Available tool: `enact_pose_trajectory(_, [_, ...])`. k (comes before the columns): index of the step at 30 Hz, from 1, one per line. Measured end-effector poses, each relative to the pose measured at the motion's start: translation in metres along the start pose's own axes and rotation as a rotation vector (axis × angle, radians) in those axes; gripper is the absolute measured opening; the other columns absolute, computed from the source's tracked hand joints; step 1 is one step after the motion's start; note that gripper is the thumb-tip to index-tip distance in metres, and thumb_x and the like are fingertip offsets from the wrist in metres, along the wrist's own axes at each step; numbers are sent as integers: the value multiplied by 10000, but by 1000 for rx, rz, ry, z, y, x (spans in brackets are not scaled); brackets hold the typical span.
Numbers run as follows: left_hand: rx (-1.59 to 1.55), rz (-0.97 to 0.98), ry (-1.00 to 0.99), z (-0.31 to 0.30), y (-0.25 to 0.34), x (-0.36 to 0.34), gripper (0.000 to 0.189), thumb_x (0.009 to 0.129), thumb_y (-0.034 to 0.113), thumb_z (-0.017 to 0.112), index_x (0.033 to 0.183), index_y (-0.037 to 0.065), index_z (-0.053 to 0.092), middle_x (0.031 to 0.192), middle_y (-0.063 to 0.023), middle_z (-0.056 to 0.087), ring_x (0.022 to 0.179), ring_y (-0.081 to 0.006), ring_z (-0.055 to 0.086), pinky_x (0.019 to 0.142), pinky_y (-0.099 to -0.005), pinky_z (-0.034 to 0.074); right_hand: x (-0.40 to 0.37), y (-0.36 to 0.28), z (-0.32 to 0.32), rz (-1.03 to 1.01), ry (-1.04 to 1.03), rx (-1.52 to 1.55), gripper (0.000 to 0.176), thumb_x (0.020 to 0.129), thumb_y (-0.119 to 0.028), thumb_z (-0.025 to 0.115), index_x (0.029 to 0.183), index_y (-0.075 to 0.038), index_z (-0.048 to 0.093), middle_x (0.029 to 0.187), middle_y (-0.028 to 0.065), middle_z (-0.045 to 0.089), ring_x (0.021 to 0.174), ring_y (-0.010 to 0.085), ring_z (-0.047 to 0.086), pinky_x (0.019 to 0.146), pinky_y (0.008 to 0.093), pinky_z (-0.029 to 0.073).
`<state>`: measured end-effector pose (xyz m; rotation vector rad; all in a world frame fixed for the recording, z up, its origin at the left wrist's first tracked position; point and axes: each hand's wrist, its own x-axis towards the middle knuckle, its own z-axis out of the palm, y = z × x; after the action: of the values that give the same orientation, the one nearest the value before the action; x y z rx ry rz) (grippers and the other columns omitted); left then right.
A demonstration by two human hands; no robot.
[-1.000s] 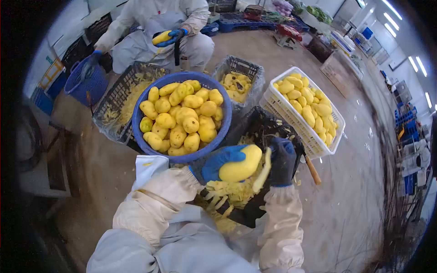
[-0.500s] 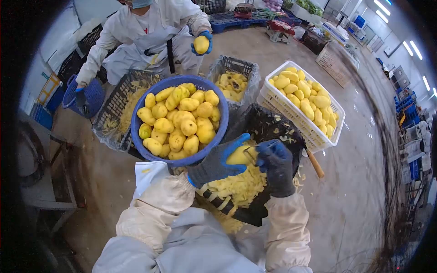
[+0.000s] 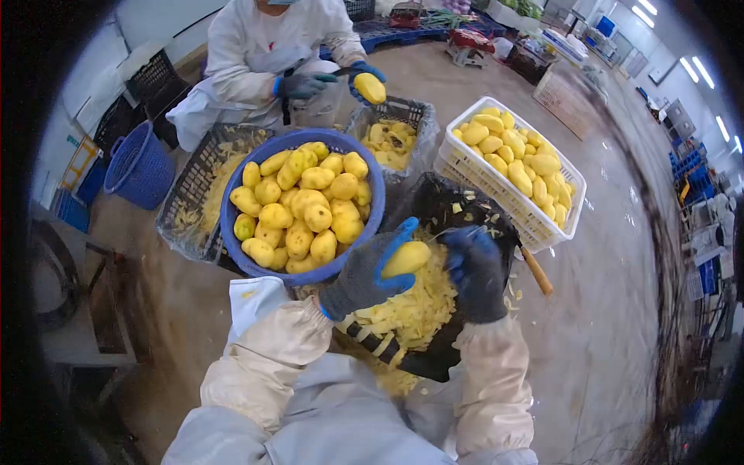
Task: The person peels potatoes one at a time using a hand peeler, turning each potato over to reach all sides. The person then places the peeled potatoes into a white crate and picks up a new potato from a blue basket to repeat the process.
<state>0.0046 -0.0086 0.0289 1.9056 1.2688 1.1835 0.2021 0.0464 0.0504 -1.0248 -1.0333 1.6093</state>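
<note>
The left hand (image 3: 370,271) cradled a potato (image 3: 407,258), with peelings (image 3: 415,314) at its six o'clock and a blue tub (image 3: 378,203) at ten. At three, the right hand (image 3: 477,275) was curled, contents unclear.

Right hand (image 3: 477,275), at potato (image 3: 406,259) half a second ago, now just right of it, apart. Left hand (image 3: 360,279) rolled since a second ago: thumb now pointing up, less of potato showing. Long peel strip gone from beside potato. Co-worker's right hand (image 3: 308,84) out of blue basket (image 3: 141,174), now near co-worker's left hand (image 3: 360,68), dark slim tool (image 3: 341,71) showing between. Co-worker's potato (image 3: 370,88) shifted toward scrap crate (image 3: 422,116). Co-worker leaning further forward.
</note>
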Motion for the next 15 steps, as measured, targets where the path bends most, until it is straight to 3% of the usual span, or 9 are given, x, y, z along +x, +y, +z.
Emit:
enact_pose_trajectory(1, [2,-5,4,0,1,0,843,702,210,745,1428,72,339,1182,-195,574,1051,-358,567,920,-409,441,-8,-1,11,25,-91,-67,138,900,-160,573,826,-63,638,644,6,586,491,64,498,446,188,369])
enact_pose_trajectory(5, [-151,-79,-54,2,6,-2,829,714,216,753,1419,55,347,1235,-185,557,1082,-325,571,940,-384,437,44,32,-55,-240,148,10,142,880,-195,608,840,-60,628,612,5,572,483,65,489,437,189,364])
enact_pose_trajectory(6, [-218,-143,-40,2,5,0,828,715,222,756,1415,46,349,1254,-183,550,1093,-310,571,949,-374,434,16,-8,-21,-114,180,-39,159,873,-204,623,867,-46,636,626,14,585,493,86,516,455,190,382])
enact_pose_trajectory(9, [-62,9,33,6,-6,3,767,745,213,743,1391,25,373,1247,-152,557,1075,-254,579,945,-344,443,-11,10,16,-189,-77,-187,107,856,-151,642,860,-44,634,657,16,609,505,83,526,469,201,402])
enact_pose_trajectory(10, [-64,3,18,5,-1,1,767,745,213,743,1391,25,373,1247,-152,557,1075,-254,579,945,-344,443,-3,8,6,-52,17,-257,126,869,-156,621,871,-30,634,750,33,625,583,74,530,503,199,406])
enact_pose_trajectory(12, [-533,-387,-137,0,15,1,667,802,203,695,1373,30,396,1203,-118,567,1045,-202,582,930,-320,455,22,14,-36,-477,222,-550,76,857,-131,632,864,-56,642,703,6,585,585,77,513,531,200,403])
enact_pose_trajectory(13, [-530,-385,-135,0,14,2,667,802,203,695,1373,30,396,1203,-118,567,1045,-202,582,930,-320,455,28,9,-38,-711,296,-632,72,858,-126,633,885,-60,642,686,-3,568,570,80,499,538,200,403])
enact_pose_trajectory(14, [-818,-390,-83,1,12,3,666,823,241,678,1382,37,378,1213,-113,552,1046,-197,574,935,-327,453,28,7,-37,-718,286,-629,72,858,-126,633,885,-60,642,686,-3,568,570,80,499,538,200,403])
enact_pose_trajectory(15, [-1107,-390,-22,2,10,3,667,843,278,661,1391,43,361,1224,-107,538,1047,-192,566,939,-334,451,20,-2,-31,-489,210,-315,82,869,-124,621,868,-43,631,676,1,574,551,72,505,507,204,400])
